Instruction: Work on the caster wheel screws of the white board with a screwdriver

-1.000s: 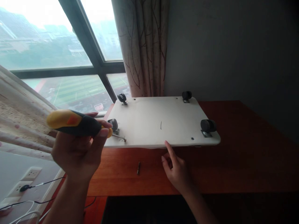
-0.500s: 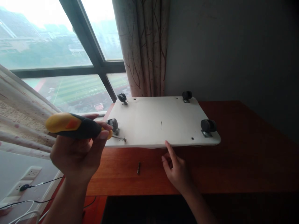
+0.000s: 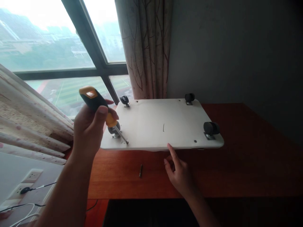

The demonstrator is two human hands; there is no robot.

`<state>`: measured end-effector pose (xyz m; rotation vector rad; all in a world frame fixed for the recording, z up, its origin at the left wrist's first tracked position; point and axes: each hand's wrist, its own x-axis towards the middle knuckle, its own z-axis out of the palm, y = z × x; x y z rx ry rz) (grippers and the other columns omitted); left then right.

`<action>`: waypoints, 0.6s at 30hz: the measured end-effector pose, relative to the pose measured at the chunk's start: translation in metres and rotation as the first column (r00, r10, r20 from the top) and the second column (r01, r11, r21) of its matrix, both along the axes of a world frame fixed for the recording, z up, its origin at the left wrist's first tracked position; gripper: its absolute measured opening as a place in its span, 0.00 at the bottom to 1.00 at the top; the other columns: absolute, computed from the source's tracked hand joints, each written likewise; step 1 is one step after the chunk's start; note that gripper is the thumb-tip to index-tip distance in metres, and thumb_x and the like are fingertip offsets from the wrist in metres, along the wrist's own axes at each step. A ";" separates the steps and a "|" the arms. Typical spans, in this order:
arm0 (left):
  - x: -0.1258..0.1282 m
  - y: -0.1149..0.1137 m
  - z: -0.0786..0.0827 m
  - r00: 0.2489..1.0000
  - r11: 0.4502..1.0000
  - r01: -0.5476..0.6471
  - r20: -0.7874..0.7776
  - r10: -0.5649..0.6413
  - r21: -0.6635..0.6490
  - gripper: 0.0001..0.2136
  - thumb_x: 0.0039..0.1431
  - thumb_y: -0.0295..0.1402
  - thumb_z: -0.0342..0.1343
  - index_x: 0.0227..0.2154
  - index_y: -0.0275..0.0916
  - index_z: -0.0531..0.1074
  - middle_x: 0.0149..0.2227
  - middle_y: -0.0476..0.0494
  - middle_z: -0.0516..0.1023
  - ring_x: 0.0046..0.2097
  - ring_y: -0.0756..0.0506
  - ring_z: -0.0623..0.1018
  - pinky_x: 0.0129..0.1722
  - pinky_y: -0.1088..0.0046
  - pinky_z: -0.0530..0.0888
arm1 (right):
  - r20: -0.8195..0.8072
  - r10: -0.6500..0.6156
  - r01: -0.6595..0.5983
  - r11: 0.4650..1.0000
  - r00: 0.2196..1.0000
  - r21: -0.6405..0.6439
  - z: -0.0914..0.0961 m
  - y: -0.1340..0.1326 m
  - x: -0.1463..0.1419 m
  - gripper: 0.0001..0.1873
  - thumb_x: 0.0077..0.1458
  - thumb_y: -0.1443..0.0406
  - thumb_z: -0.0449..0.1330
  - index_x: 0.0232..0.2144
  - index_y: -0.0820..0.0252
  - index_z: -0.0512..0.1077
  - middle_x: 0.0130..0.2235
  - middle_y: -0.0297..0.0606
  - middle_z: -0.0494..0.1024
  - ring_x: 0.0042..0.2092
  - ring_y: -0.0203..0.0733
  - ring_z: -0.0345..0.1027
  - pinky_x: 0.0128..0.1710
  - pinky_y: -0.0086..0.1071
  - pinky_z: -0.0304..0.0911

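Note:
A white board (image 3: 156, 123) lies upside down on the red-brown table (image 3: 248, 157), with black caster wheels at its corners. My left hand (image 3: 90, 129) is closed round a yellow and black screwdriver (image 3: 99, 105); its tip rests on the board's near left corner beside a caster (image 3: 113, 130). My right hand (image 3: 178, 171) rests on the table, index finger stretched out against the board's front edge, the other fingers curled, holding nothing. A loose screw (image 3: 140, 170) lies on the table between my hands.
Other casters stand at the far left (image 3: 124, 100), far right (image 3: 189, 97) and near right (image 3: 210, 128). A window and patterned curtain (image 3: 146, 47) lie behind. A wall socket with a black plug (image 3: 23, 190) and cables sits low left.
My left hand has swung the screwdriver handle up and to the right, from lying nearly level to a steep tilt, with the tip staying on the board's corner. My right hand has not moved.

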<state>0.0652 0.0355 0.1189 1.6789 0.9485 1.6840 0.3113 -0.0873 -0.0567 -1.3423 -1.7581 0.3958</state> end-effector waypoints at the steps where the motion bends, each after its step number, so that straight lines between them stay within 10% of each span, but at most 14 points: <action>1: 0.001 0.003 0.001 0.999 0.999 0.033 0.036 -0.032 -0.027 0.15 0.62 0.42 0.63 0.41 0.34 0.78 0.30 0.43 0.78 0.32 0.48 0.76 0.32 0.72 0.73 | -0.001 -0.002 0.002 1.000 1.000 0.000 -0.001 0.000 0.000 0.33 0.68 0.66 0.50 0.72 0.53 0.46 0.31 0.32 0.76 0.28 0.34 0.69 0.32 0.28 0.69; 11: 0.006 0.004 0.003 0.955 0.979 0.190 0.215 -0.202 0.078 0.13 0.59 0.38 0.65 0.44 0.40 0.73 0.36 0.40 0.81 0.38 0.40 0.81 0.37 0.61 0.79 | -0.019 0.005 -0.005 1.000 1.000 0.012 0.003 0.001 0.000 0.34 0.68 0.67 0.51 0.72 0.53 0.46 0.32 0.32 0.76 0.29 0.34 0.70 0.32 0.28 0.70; 18: 0.007 0.000 0.007 0.875 0.954 0.297 0.408 -0.259 -0.032 0.18 0.56 0.46 0.67 0.42 0.39 0.75 0.36 0.46 0.73 0.31 0.50 0.73 0.32 0.71 0.75 | -0.029 0.008 -0.008 1.000 1.000 0.000 0.001 0.000 0.000 0.33 0.68 0.68 0.51 0.71 0.53 0.48 0.35 0.34 0.78 0.31 0.34 0.72 0.34 0.28 0.71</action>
